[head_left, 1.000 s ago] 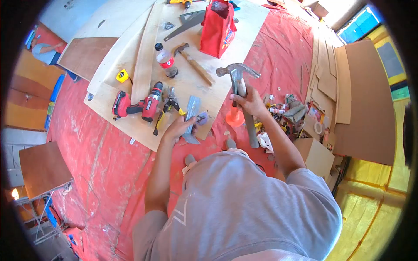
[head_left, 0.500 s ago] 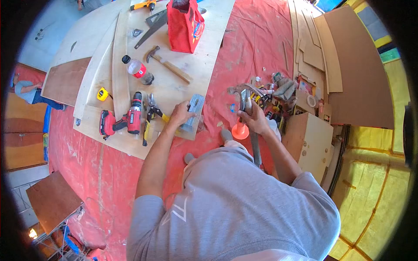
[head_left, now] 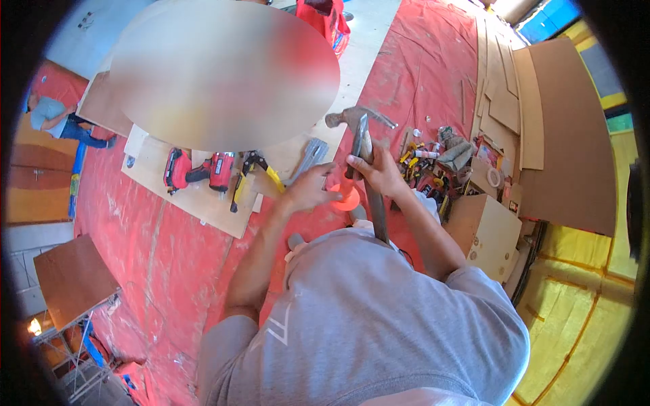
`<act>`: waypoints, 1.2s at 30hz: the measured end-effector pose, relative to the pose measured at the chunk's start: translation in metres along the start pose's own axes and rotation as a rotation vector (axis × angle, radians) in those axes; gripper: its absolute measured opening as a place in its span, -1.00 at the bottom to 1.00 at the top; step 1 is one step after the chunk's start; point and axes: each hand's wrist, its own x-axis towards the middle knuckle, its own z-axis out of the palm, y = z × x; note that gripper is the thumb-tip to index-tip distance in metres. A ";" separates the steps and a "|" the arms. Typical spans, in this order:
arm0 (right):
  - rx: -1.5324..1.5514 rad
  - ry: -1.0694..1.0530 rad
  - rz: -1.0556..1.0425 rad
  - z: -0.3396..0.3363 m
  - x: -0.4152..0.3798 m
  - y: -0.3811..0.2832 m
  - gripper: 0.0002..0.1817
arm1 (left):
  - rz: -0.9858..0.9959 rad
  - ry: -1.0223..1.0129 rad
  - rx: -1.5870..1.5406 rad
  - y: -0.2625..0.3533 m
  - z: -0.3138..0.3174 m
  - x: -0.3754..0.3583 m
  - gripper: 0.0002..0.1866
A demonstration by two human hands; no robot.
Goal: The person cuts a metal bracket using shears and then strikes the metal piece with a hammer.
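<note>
My right hand (head_left: pixel 384 174) is closed around a claw hammer (head_left: pixel 377 216), its head up and its handle hanging down toward my shirt. The same hand holds a dark steel chisel (head_left: pixel 355 149) with a round orange hand guard (head_left: pixel 347 200) at its lower end. My left hand (head_left: pixel 313 189) is in front of my body with its fingers apart, fingertips right at the orange guard. Just beyond it, a grey metal piece (head_left: pixel 311 157) lies at the table's corner. Pliers with yellow handles (head_left: pixel 256 174) and a red cordless drill (head_left: pixel 221 170) lie to its left.
A blurred oval hides much of the plywood table (head_left: pixel 223 215). A red bag (head_left: pixel 330 26) stands at its far end. Mixed tools (head_left: pixel 433 169) lie on the red floor sheet by a wooden box (head_left: pixel 482 230). Another person (head_left: pixel 57 118) is at far left.
My left hand has left the grey metal piece on the table and come to the orange guard. My right hand has raised the hammer and chisel slightly, and the view has shifted.
</note>
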 end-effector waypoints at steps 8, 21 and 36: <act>-0.123 -0.111 -0.026 0.020 0.029 -0.012 -0.71 | -0.275 0.193 0.056 0.038 0.006 -0.018 -0.43; -0.127 0.086 -0.281 0.012 0.074 0.031 -0.74 | -0.418 0.328 0.870 -0.052 0.038 0.018 -0.77; -0.217 -0.065 -0.254 0.064 0.151 0.056 -0.66 | -0.687 0.227 0.482 -0.030 0.038 -0.153 -0.52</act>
